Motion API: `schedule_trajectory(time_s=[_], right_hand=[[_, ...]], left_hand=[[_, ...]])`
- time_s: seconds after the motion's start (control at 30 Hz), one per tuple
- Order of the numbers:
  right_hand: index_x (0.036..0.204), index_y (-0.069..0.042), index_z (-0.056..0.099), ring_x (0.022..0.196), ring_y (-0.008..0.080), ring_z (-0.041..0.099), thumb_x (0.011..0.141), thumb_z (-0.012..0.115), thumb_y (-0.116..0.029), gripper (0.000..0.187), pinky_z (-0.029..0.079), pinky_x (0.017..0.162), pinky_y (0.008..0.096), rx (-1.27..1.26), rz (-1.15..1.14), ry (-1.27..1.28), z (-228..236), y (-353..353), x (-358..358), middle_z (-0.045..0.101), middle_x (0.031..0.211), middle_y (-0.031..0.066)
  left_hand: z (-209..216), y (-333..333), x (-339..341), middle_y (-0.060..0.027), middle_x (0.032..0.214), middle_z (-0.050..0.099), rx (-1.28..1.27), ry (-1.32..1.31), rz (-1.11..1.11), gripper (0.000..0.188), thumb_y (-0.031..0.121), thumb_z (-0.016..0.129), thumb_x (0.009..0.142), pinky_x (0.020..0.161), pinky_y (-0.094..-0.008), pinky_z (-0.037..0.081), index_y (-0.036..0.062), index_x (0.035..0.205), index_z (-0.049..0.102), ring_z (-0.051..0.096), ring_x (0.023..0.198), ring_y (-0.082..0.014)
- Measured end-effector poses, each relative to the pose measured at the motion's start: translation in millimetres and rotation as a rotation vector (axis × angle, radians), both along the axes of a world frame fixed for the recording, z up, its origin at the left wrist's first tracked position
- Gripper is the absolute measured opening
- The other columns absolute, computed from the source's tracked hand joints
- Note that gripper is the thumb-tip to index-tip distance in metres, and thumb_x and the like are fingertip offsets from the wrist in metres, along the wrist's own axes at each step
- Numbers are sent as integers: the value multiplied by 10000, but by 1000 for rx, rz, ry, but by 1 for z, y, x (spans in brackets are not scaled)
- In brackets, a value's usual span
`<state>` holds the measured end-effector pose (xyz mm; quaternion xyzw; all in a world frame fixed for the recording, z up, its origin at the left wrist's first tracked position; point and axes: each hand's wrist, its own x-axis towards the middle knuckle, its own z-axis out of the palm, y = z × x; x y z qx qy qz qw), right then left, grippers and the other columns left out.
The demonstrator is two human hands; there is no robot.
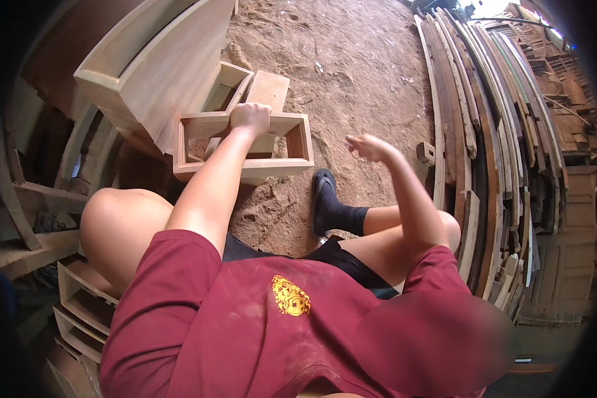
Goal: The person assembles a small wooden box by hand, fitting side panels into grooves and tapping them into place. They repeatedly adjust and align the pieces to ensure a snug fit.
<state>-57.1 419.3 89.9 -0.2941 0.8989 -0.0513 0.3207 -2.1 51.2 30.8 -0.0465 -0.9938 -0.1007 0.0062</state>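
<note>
A pale wooden drawer frame [278, 166], rectangular and seemingly without a bottom, is tilted up before my knees. My left hand [251, 119] is closed over its far rail, knuckles up. Through the frame, part of a light wooden block or board [270, 89] shows; it also sticks out behind the far rail. My right hand [368, 147] hangs in the air to the right of the frame, apart from it. Its fingers are loosely bent and spread, and I see nothing in them.
A large wooden cabinet carcass [172, 73] stands at the left, with another box frame [229, 83] beside it. Several drawers [79, 298] are stacked at the lower left. Long planks [471, 99] lean along the right. A small wood block [426, 153] lies on the sandy ground [338, 60].
</note>
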Motion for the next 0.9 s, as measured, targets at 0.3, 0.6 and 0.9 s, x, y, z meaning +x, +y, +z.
schedule_trajectory(time_s=[0.3, 0.6, 0.9], right_hand=[[958, -1, 619, 555, 176, 589, 993, 598, -383, 384, 483, 487, 353, 56, -353, 26, 220, -80, 97, 603, 697, 74], [973, 3, 612, 731, 218, 597, 978, 654, -360, 366, 488, 689, 391, 87, -73, 238, 242, -74, 116, 653, 826, 149], [1091, -25, 638, 656, 110, 594, 1032, 527, -467, 460, 500, 576, 260, -384, -451, 228, 140, -109, 69, 643, 811, 47]], left_hand=[[11, -8, 0, -39, 1155, 749, -76, -223, 199, 322, 309, 791, 829, 1037, -437, 411, 187, 1125, 754, 701, 1101, -209], [22, 0, 9, -56, 1290, 688, -88, -255, 253, 415, 305, 798, 814, 1107, -490, 377, 196, 1207, 720, 580, 1284, -239], [5, -6, 5, -48, 1108, 757, -72, -156, 245, 328, 355, 768, 811, 952, -403, 487, 193, 1096, 760, 711, 1075, -215]])
